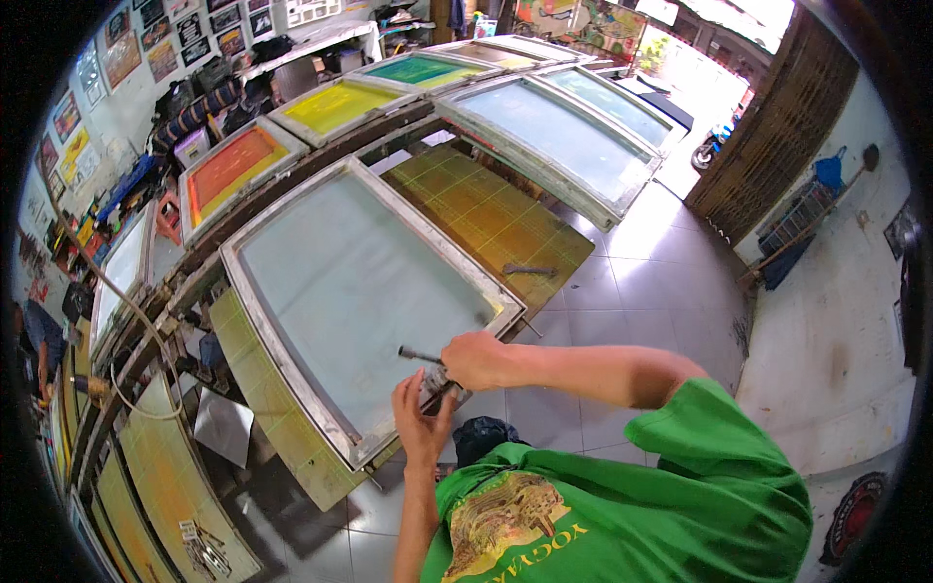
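At the near edge of a large screen-printing frame [360,282] with pale grey-blue mesh, both hands work close together. My right hand [473,360] is closed around a dark metal tool that looks like a socket wrench [420,355]; its thick end points left over the mesh. Just below, my left hand [418,423] is raised, its fingers and thumb gripping a grey metal fitting [434,383] at the frame's near right edge. My fingers partly hide that fitting. Beyond the frame, a loose wrench [530,269] lies on a yellow-brown printing board [486,209].
More printing frames ring the table: orange [233,173], yellow [340,105], green [423,69] and pale blue [559,136]. A hose [117,291] loops at the left. At the far left, another person [41,340] bends over boards. Grey floor tiles [632,311] lie to the right.
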Demonstrator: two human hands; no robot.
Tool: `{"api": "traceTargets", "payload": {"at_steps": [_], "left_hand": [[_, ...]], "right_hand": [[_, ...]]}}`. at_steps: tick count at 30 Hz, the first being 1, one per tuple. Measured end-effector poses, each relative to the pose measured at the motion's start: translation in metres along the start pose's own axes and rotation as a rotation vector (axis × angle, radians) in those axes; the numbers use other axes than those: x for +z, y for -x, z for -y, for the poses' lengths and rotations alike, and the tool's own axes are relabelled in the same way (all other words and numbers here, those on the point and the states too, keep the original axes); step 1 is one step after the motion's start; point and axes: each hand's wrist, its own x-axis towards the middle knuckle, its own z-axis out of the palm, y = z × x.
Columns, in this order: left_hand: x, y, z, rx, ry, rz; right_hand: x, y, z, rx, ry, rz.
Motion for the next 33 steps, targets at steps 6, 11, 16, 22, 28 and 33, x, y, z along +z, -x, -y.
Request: {"api": "traceTargets", "payload": {"at_steps": [6,11,16,22,28,33], "left_hand": [[-0.003,0.002,0.002,-0.051,0.117,0.1],[-0.007,-0.017,-0.017,-0.03,0.205,0.187],[-0.009,-0.026,0.008,-0.289,0.565,0.434],[0.007,-0.072,0.037,-0.699,0.951,0.493],[0.004,-0.103,0.045,-0.735,1.142,0.659],[0.0,-0.089,0.031,-0.784,1.276,0.496]], "right_hand": [[-0.001,-0.005,-0.014,-0.685,0.615,-0.174],[-0.008,-0.012,-0.015,-0.547,0.595,0.022],[-0.012,-0.016,-0.023,-0.973,0.868,-0.184],[-0.02,-0.017,-0.016,-1.113,1.07,-0.356],[-0.044,-0.005,-0.01,-1.197,1.191,-0.411],[-0.037,-0.003,-0.021,-1.177,0.994,-0.423]]}}
